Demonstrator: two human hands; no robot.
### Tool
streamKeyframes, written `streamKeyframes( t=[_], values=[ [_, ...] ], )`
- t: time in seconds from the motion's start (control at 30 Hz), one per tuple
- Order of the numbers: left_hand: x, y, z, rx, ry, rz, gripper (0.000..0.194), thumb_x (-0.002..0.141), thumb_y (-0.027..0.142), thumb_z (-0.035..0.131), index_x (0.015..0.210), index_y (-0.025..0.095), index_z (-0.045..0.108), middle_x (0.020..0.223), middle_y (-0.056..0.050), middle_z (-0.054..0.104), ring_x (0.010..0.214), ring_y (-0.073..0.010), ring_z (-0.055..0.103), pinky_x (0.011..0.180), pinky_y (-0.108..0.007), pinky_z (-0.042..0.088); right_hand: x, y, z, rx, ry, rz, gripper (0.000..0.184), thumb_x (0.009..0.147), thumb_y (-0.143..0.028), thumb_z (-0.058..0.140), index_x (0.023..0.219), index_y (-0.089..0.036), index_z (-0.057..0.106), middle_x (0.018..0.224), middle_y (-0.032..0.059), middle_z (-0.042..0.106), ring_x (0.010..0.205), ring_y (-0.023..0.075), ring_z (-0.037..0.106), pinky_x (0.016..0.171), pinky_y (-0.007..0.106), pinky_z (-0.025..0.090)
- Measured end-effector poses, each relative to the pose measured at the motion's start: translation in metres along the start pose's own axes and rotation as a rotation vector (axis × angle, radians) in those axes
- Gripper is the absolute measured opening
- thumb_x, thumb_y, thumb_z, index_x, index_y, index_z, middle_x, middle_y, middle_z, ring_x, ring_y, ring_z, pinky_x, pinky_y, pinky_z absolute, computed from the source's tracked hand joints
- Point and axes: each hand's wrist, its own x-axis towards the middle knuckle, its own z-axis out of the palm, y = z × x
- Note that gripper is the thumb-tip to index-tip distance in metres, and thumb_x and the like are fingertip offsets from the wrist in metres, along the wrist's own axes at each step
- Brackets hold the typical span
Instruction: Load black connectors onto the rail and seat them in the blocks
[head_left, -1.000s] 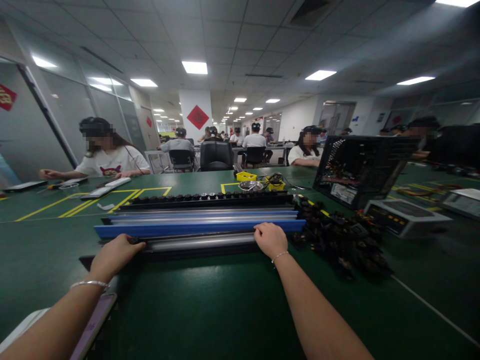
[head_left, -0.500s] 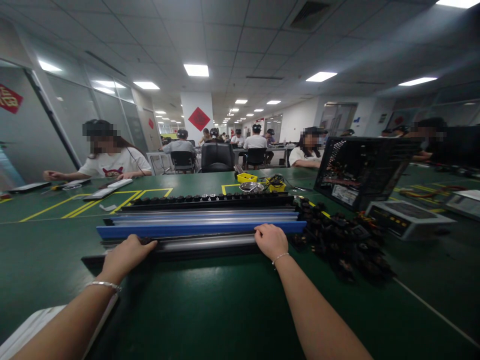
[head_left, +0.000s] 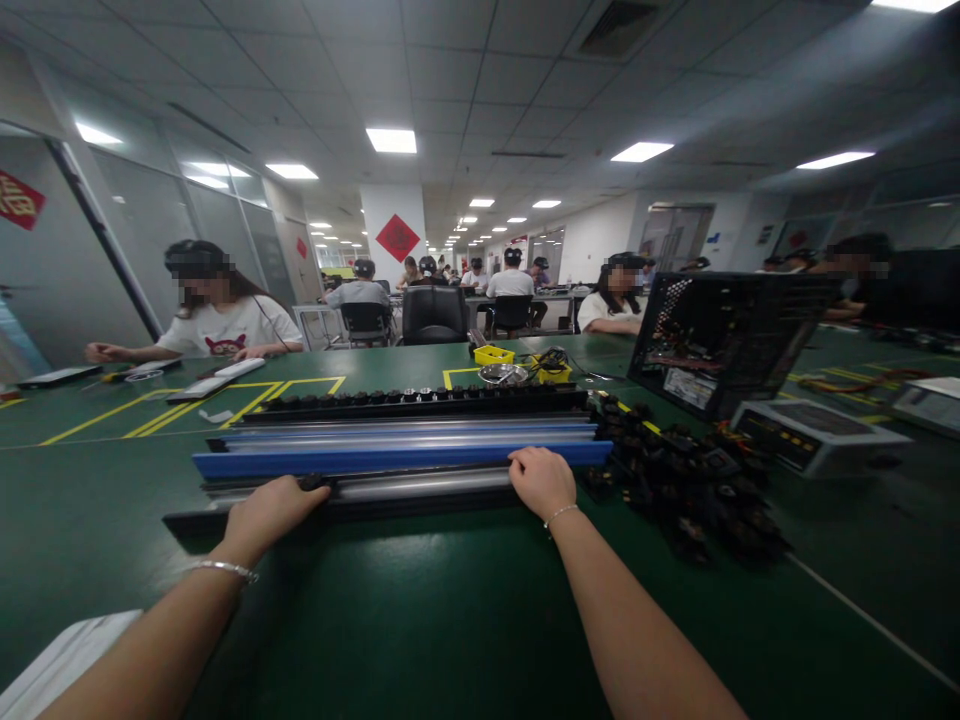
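Observation:
A long black-edged rail with a silvery channel (head_left: pixel 420 486) lies across the table in front of me. My right hand (head_left: pixel 543 484) is closed over its right part, fingers bent over the far edge. Farther left, my left hand (head_left: pixel 274 508) is closed around a small black part (head_left: pixel 313 482) at the channel; the fingers hide most of it, so its kind cannot be made out. Directly behind lies a blue-edged rail (head_left: pixel 397 461), and beyond that a black rail (head_left: pixel 420 407) carries a row of several small black parts.
A heap of small black parts (head_left: pixel 694 490) lies to the right, beside a power supply unit (head_left: pixel 817 436) and an open computer case (head_left: pixel 720 340). Yellow trays (head_left: pixel 494 355) and a metal dish (head_left: pixel 502 374) stand behind the rails. A person (head_left: pixel 225 310) sits across the table.
My left hand has slid a little to the right along the rail, and the small black part has moved with it. My right hand has stayed in place.

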Motion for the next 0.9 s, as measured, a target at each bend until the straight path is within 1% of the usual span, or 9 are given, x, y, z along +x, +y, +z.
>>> streamKeyframes(
  t=[0.2, 0.43, 0.67, 0.9],
  values=[
    [-0.007, 0.018, 0.002, 0.001, -0.028, 0.030, 0.058, 0.064, 0.067, 0.040, 0.074, 0.016, 0.066, 0.090, -0.018, 0.068, 0.087, -0.0349, 0.062, 0.071, -0.041, 0.044, -0.001, 0.000, 0.000, -0.007, -0.014, 0.007, 0.032, 0.084, -0.025, 0.038, 0.097, -0.026, 0.067, 0.101, 0.0009, 0.068, 0.093, 0.0151, 0.057, 0.080, 0.027, 0.035],
    [-0.015, 0.038, 0.006, -0.015, -0.034, 0.056, 0.058, 0.064, 0.067, 0.040, 0.074, 0.016, 0.066, 0.089, -0.018, 0.068, 0.088, -0.0354, 0.062, 0.071, -0.040, 0.044, -0.001, -0.001, -0.002, 0.009, -0.004, 0.006, 0.031, 0.084, -0.025, 0.039, 0.095, -0.025, 0.068, 0.100, 0.0009, 0.068, 0.093, 0.0154, 0.057, 0.081, 0.027, 0.035],
    [-0.020, 0.054, 0.010, -0.025, -0.039, 0.056, 0.060, 0.064, 0.065, 0.041, 0.080, 0.014, 0.067, 0.091, -0.019, 0.068, 0.087, -0.0351, 0.062, 0.069, -0.040, 0.045, 0.000, -0.002, -0.003, -0.007, -0.029, 0.010, 0.032, 0.085, -0.025, 0.038, 0.098, -0.025, 0.067, 0.102, 0.0015, 0.067, 0.094, 0.0152, 0.057, 0.081, 0.027, 0.035],
    [-0.027, 0.067, 0.013, -0.036, -0.039, 0.075, 0.060, 0.065, 0.066, 0.040, 0.082, 0.015, 0.067, 0.094, -0.019, 0.068, 0.090, -0.0354, 0.062, 0.070, -0.040, 0.045, 0.000, 0.000, -0.001, 0.009, 0.005, -0.001, 0.031, 0.084, -0.025, 0.039, 0.095, -0.025, 0.068, 0.099, 0.0012, 0.068, 0.091, 0.0158, 0.057, 0.079, 0.027, 0.036]
  ],
)
